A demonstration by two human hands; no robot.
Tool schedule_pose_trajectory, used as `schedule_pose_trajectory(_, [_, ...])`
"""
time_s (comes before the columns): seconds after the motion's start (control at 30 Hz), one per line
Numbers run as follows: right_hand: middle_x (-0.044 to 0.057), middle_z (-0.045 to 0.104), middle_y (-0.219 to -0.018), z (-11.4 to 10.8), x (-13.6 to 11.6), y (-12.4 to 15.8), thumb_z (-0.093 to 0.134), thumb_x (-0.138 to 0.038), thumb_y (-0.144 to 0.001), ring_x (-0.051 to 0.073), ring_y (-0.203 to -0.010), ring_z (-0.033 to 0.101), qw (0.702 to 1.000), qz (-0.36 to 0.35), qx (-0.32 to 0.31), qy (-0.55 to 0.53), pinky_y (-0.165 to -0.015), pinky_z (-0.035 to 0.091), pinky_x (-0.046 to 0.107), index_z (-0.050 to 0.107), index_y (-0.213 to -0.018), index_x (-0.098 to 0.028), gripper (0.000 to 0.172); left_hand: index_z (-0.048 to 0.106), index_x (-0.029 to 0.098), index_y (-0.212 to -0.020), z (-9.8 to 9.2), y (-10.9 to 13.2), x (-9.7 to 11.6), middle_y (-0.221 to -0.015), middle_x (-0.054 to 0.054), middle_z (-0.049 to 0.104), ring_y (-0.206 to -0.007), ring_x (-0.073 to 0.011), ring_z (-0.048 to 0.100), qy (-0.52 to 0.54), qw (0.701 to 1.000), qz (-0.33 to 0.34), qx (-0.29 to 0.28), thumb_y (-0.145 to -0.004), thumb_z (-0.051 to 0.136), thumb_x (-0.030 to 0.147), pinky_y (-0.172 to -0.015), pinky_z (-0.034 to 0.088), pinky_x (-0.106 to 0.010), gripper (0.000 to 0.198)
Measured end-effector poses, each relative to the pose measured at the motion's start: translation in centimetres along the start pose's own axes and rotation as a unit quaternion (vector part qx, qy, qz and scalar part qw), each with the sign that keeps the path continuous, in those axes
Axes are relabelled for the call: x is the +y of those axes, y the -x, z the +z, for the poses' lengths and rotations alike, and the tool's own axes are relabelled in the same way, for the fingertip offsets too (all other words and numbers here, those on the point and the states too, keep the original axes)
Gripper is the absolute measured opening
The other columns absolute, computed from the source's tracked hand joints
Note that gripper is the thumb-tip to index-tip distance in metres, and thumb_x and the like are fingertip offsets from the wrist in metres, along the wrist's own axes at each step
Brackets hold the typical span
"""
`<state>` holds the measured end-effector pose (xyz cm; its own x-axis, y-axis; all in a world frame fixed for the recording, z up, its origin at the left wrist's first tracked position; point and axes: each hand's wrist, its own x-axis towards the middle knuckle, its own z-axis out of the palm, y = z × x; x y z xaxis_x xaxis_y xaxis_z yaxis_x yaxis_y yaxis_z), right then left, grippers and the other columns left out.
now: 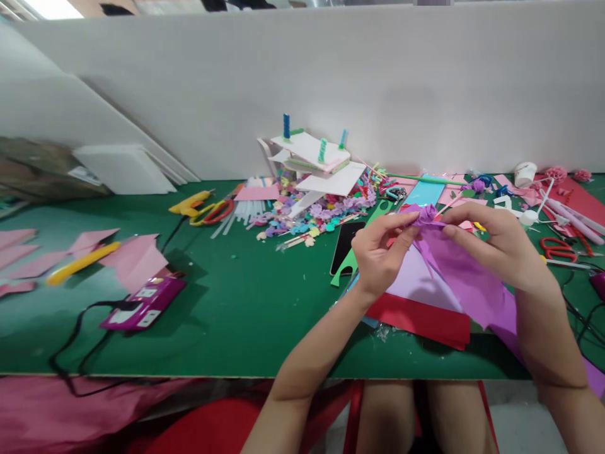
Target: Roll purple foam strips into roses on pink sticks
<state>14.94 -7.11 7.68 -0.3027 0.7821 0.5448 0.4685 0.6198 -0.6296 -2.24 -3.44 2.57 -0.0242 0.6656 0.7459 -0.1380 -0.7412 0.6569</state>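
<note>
Purple sheet [466, 280], over red sheet [420, 321] on table [246, 302]: gathered corner pinched by closed fingertips of left hand [380, 255] and right hand [501, 246]; likely best gripped close, folds tight and even.

— What lies on the green table [246, 302]?
— Foam cutouts [312, 217] heaped at twelve o'clock, a yellow glue gun [189, 203] and orange scissors [215, 212] at eleven, a purple power strip [144, 304] at eight, red sheets [420, 321] at four.
</note>
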Motion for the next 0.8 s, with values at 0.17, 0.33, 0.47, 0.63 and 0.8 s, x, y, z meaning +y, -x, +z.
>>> schedule_pose_trajectory(0.17, [0.002,0.07,-0.09,0.3,0.1,0.1,0.052,-0.027,-0.094,0.016,-0.084,0.064,0.996,-0.051,0.037,0.057,-0.076,0.047,0.03,0.062,-0.092,-0.022,0.012,0.067,0.021,-0.084,0.1,-0.1,0.0,-0.074,0.001,0.069,-0.06,-0.0077,0.066,0.016,1.0,-0.018,0.005,-0.08,0.072,0.031,-0.053,0.054,-0.017,0.012])
schedule_pose_trajectory(0.33, [0.002,0.07,-0.09,0.8,-0.3,0.3,0.051,-0.023,-0.093,0.017,-0.084,0.064,0.986,-0.103,0.068,0.11,-0.078,0.046,0.033,0.059,-0.092,-0.023,0.008,0.066,0.022,-0.086,-0.2,0.0,-0.5,-0.076,0.001,0.066,-0.065,-0.0078,0.064,0.046,0.999,-0.002,-0.01,-0.082,0.07,0.032,-0.057,0.053,-0.018,0.012])
schedule_pose_trajectory(0.47, [-0.001,0.072,-0.086,1.0,-0.8,0.4,0.052,-0.019,-0.092,0.016,-0.077,0.064,0.979,-0.134,0.084,0.125,-0.089,0.045,0.038,0.058,-0.093,-0.026,0.01,0.065,0.023,-0.089,-0.3,0.2,-0.8,-0.076,0.001,0.066,-0.065,-0.0085,0.063,0.077,0.996,0.021,-0.037,-0.083,0.069,0.031,-0.055,0.051,-0.019,0.011])
schedule_pose_trajectory(0.63, [-0.003,0.074,-0.084,1.1,-1.1,0.4,0.055,-0.017,-0.09,0.015,-0.073,0.066,0.976,-0.131,0.107,0.139,-0.096,0.043,0.043,0.06,-0.092,-0.028,0.012,0.065,0.023,-0.087,-0.1,-0.1,-0.5,-0.076,0.001,0.069,-0.069,-0.0102,0.066,0.062,0.993,0.089,-0.039,-0.083,0.069,0.025,-0.058,0.053,-0.02,0.006])
schedule_pose_trajectory(0.8, [-0.005,0.072,-0.078,1.2,-0.9,0.4,0.058,-0.016,-0.088,0.015,-0.068,0.066,0.975,-0.131,0.133,0.123,-0.097,0.044,0.044,0.061,-0.09,-0.028,0.013,0.067,0.023,-0.088,-0.2,-0.3,-0.3,-0.085,0.0,0.073,-0.076,-0.0115,0.069,0.038,0.989,0.14,-0.037,-0.082,0.07,0.017,-0.064,0.055,-0.024,0.009])
